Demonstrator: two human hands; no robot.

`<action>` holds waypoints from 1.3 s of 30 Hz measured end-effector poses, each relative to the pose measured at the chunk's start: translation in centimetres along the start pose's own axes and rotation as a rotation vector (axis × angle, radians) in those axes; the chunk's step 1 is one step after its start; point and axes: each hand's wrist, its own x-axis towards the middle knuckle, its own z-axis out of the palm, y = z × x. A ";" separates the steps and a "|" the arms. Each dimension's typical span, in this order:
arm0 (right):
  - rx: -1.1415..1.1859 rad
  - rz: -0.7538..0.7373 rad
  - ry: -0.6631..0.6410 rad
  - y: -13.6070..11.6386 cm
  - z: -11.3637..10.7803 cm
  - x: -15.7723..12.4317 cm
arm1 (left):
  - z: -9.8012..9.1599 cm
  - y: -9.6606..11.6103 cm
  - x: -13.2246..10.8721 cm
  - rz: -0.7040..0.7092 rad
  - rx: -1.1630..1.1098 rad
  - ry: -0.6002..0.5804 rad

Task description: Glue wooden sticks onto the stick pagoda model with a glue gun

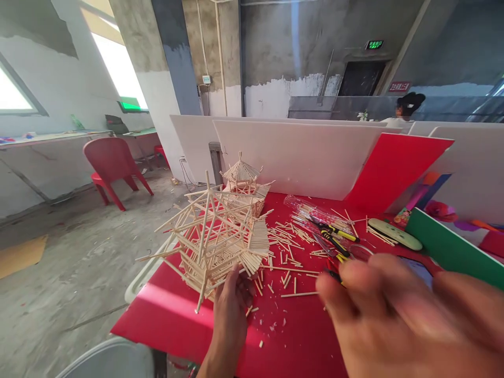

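Note:
My left hand (232,302) is closed around the lower front edge of a pagoda-like model (208,236) built of thin wooden sticks. The model's roof frame is open, with bare rafters meeting at a peak and part of one side covered by close-set sticks. Close to the camera, my right hand (405,320) hangs over the right of the table, blurred, its fingers bent and drawn together. Anything held in them is hidden. Beyond it lie yellow-and-black pliers (334,239). Cut stick pieces (287,236) are scattered beside the model.
A second stick tower (241,176) stands behind on the red table (283,325). A plastic bag of sticks (315,212), a green oval case (395,234) and a green board (452,247) lie right. White panels (291,155) edge the back. A grey bin (108,362) stands front left.

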 end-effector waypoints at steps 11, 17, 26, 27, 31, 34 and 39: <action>-0.098 0.171 -0.079 6.7 4.6 -1.6 | 0.0 -0.4 0.3 0.080 0.039 -0.033; -0.207 0.151 -0.229 7.8 5.1 -1.7 | -0.1 -0.3 0.2 0.080 0.087 -0.069; -0.352 0.154 -0.384 9.1 5.4 -2.0 | 0.0 0.0 0.1 0.094 0.083 -0.066; -0.388 0.162 -0.405 9.5 5.3 -2.0 | 0.1 0.0 0.1 0.096 0.076 -0.074; -0.470 0.232 -0.382 10.6 4.3 -1.6 | -0.4 0.0 -0.4 0.062 0.035 -0.110; -0.362 0.333 -0.408 10.9 3.9 -1.5 | -1.2 -0.3 -0.7 0.003 -0.003 -0.134; -0.270 0.361 -0.465 10.9 5.0 -2.2 | -1.9 -0.4 -0.9 -0.019 -0.010 -0.141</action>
